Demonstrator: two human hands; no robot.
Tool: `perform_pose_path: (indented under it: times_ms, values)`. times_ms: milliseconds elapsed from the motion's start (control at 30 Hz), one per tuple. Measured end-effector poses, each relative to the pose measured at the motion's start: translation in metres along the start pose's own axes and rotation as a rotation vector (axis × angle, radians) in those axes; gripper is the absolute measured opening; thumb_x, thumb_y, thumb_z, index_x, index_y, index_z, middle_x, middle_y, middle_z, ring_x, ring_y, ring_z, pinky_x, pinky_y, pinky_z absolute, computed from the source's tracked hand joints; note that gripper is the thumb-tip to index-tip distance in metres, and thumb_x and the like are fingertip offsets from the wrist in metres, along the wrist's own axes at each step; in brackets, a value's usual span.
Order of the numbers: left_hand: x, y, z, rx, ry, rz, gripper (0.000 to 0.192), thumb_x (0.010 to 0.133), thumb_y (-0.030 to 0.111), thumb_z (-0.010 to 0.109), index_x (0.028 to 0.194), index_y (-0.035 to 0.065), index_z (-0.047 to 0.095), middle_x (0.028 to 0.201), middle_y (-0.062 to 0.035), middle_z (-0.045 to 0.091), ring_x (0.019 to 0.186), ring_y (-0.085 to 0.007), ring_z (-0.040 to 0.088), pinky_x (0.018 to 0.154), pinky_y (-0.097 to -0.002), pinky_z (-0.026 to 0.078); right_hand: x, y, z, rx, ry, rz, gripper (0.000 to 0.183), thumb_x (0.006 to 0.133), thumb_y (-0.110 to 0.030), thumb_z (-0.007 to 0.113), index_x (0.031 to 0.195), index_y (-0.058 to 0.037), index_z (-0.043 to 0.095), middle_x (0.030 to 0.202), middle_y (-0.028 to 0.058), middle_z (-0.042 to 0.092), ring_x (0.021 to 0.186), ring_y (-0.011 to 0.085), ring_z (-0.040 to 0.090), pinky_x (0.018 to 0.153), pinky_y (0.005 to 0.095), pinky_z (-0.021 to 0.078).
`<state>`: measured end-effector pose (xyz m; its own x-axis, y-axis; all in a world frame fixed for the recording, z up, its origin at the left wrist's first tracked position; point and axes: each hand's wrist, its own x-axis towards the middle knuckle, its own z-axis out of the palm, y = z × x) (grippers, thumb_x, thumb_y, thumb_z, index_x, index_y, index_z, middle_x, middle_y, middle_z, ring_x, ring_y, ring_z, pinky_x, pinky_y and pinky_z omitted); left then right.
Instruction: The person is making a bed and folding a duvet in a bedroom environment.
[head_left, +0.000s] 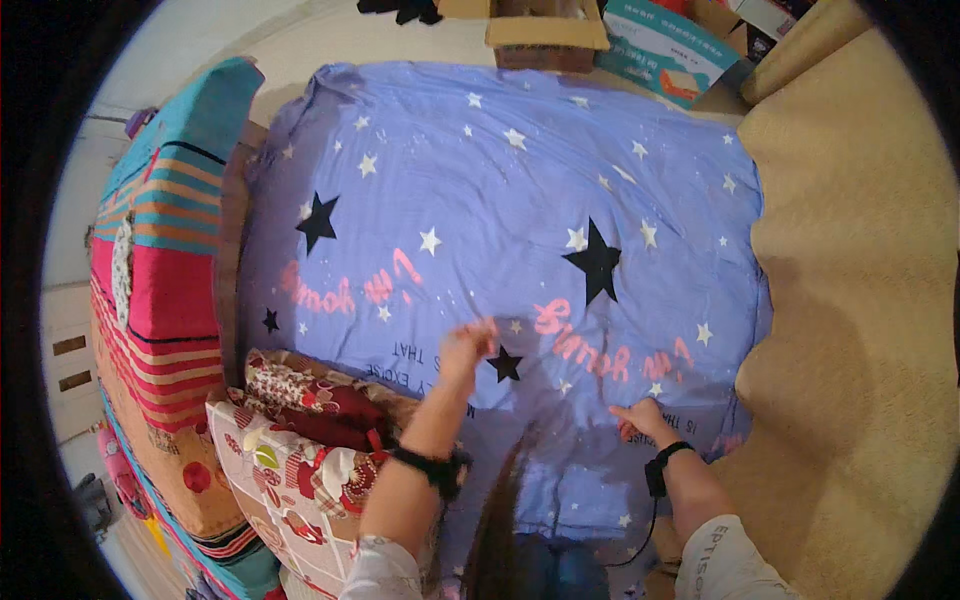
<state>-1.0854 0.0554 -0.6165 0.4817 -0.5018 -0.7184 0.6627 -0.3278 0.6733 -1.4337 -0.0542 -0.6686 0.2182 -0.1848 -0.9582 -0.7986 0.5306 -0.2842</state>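
A blue-purple bed sheet (487, 202) printed with white and black stars and pink lettering is spread before me, with wrinkles across it. My left hand (471, 345), blurred, is over the sheet beside a small black star; its fingers are curled, and whether it grips cloth is unclear. My right hand (640, 421) is nearer to me, at the lower right part of the sheet, fingers bent close to the fabric; I cannot tell if cloth is between them. Both wrists wear dark bands. At the lower left lies a folded red and cream patterned cloth (300, 480).
A striped blue, pink and orange cover (176, 300) drapes something along the left. A cardboard box (547, 34) and a teal and white carton (667, 52) stand beyond the far edge. A beige curtain (847, 225) hangs at the right.
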Motion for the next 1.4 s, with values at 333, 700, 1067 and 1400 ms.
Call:
perform_pose_path:
  times_ms: [333,700,1067,1400]
  values:
    - [0.138,0.048,-0.053,-0.086,0.112,-0.080,0.016,0.073,0.015,0.062,0.080,0.0002,0.061,0.067,-0.0059,0.061,0.057,-0.0127,0.057,0.044,-0.0222,0.036,0.007,-0.011,-0.008,-0.203,-0.041,0.050,0.044,0.073,-0.034,0.066,0.061,0.0070,0.058,0.055,0.0129,0.058,0.047,0.0208,0.059,0.042,0.0304,0.0484]
    - [0.125,0.061,-0.088,-0.122,-0.018,-0.186,0.020,0.075,0.014,0.062,0.084,-0.0034,0.060,0.078,-0.0119,0.063,0.072,-0.0196,0.064,0.035,-0.0217,0.034,0.037,-0.206,-0.005,-0.448,-0.187,-0.272,0.028,0.074,-0.031,0.065,0.072,-0.0031,0.063,0.062,0.0016,0.058,0.057,0.0119,0.055,0.058,0.0262,0.0437]
    - [0.132,0.069,-0.077,-0.084,-0.056,-0.276,0.024,0.076,0.015,0.063,0.086,-0.0065,0.061,0.079,-0.0135,0.064,0.067,-0.0189,0.064,0.035,-0.0210,0.040,0.165,-0.513,0.074,-0.624,-0.061,-0.138,0.054,0.069,-0.048,0.065,0.060,0.0047,0.057,0.057,0.0158,0.059,0.044,0.0222,0.059,0.041,0.0304,0.0477]
    - [0.144,0.101,-0.079,-0.132,-0.069,-0.436,0.028,0.075,0.017,0.064,0.090,-0.0066,0.060,0.081,-0.0139,0.064,0.070,-0.0194,0.064,0.040,-0.0215,0.044,0.166,-0.531,0.069,-0.621,-0.119,-0.036,0.055,0.069,-0.046,0.066,0.057,0.0059,0.055,0.053,0.0162,0.057,0.043,0.0238,0.058,0.039,0.0312,0.0481]
